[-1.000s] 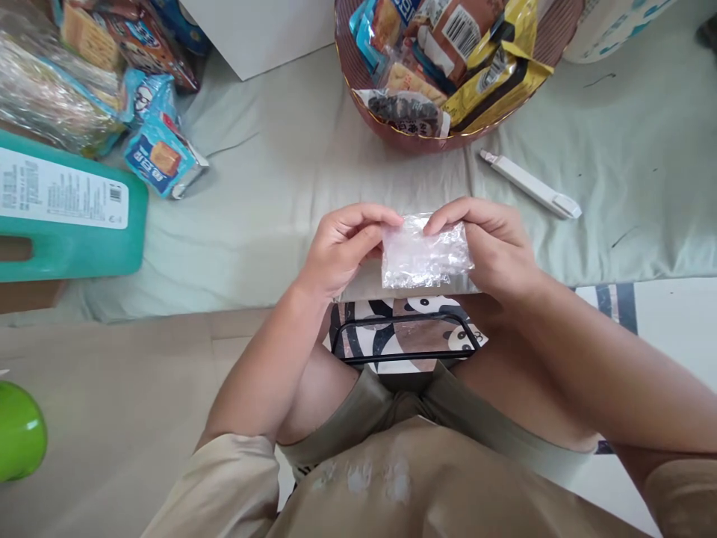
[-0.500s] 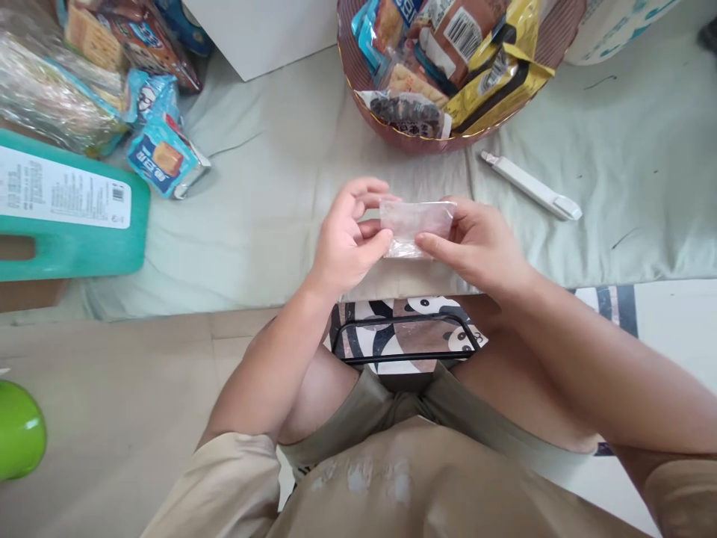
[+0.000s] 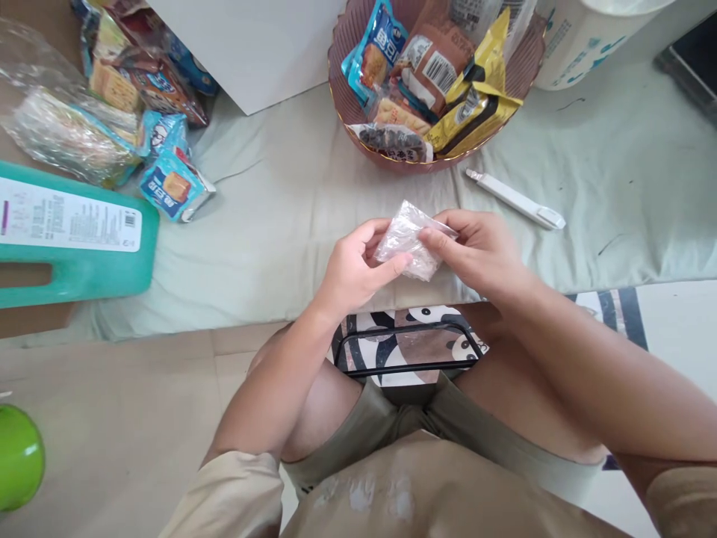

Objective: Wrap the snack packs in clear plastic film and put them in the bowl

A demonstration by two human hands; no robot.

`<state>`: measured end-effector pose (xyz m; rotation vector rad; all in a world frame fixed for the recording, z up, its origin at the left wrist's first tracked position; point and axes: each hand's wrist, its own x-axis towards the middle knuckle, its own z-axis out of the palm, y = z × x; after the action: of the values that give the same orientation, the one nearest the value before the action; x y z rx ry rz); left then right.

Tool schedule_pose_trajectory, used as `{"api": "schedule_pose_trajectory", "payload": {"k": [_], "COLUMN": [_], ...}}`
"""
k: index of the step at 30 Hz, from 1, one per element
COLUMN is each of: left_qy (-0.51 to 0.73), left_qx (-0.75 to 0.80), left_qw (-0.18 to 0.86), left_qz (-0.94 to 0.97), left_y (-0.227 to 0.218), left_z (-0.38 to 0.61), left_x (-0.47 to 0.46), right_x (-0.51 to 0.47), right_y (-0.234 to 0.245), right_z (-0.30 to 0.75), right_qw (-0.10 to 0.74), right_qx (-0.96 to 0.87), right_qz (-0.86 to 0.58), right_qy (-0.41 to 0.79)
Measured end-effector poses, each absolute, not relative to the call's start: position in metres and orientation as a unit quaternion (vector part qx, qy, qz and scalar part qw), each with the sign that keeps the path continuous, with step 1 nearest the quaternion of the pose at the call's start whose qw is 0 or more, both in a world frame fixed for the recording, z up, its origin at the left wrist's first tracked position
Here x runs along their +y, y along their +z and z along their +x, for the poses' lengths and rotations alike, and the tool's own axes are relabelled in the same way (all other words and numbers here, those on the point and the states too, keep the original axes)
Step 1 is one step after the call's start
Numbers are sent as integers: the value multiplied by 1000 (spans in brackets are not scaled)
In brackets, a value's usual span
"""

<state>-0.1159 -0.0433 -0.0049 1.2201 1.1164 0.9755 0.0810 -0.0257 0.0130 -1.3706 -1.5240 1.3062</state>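
Observation:
A small clear crinkled plastic packet (image 3: 408, 240) is held between both hands above the near edge of a pale green cloth (image 3: 269, 217). My left hand (image 3: 352, 273) pinches its lower left side between thumb and fingers. My right hand (image 3: 482, 250) grips its right side with fingers curled over the top. What is inside the packet cannot be made out. Below the hands, between my knees, stands a panda-patterned bin with a black wire rim (image 3: 406, 347).
A brown basket (image 3: 341, 90) of snack packets sits at the back centre. A white pen-like tool (image 3: 515, 198) lies right of it. A teal bottle (image 3: 72, 239), loose biscuit packets (image 3: 173, 183) and a plastic bag (image 3: 67, 134) lie left. A green object (image 3: 19, 456) shows at bottom left.
The packet was spread flat between both hands, then turned edge-on, and is now bunched and tilted between the fingertips. The view has shifted slightly downward.

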Motion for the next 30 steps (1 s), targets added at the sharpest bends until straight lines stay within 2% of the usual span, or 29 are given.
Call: {"api": "schedule_pose_trajectory", "payload": {"k": [3,6,12,15,20,24,26,28,30], "left_qy": [436,463,459,466,496,515,520,469,351], "left_qx": [466,470,484,492,544,532,495,454,469], "left_qw": [612,600,563,536,383,248,148,91,51], "left_qz": [468,453,487,503,558,625,680,752,809], "left_y": [-8,-10,-8,-5,26,82,110,130,138], "left_z": [-116,-117,-110,-101,-85,-57,-31,1,35], "left_x": [-40,-37,-34,-31,-24,10,47,95,145], "right_x": [-25,-22,-16,-11,9,30,40,50,57], "right_y": [11,11,22,26,22,19,19,19,19], "right_z": [76,72,77,87,113,136,146,154,160], "right_qw": [403,453,448,491,597,660,679,689,692], "right_qx": [-541,-501,-533,-496,-329,-193,-147,-108,-77], "right_qz": [-519,-500,-465,-463,-504,-511,-506,-503,-503], "right_qy": [524,542,547,546,530,516,512,511,511]}}
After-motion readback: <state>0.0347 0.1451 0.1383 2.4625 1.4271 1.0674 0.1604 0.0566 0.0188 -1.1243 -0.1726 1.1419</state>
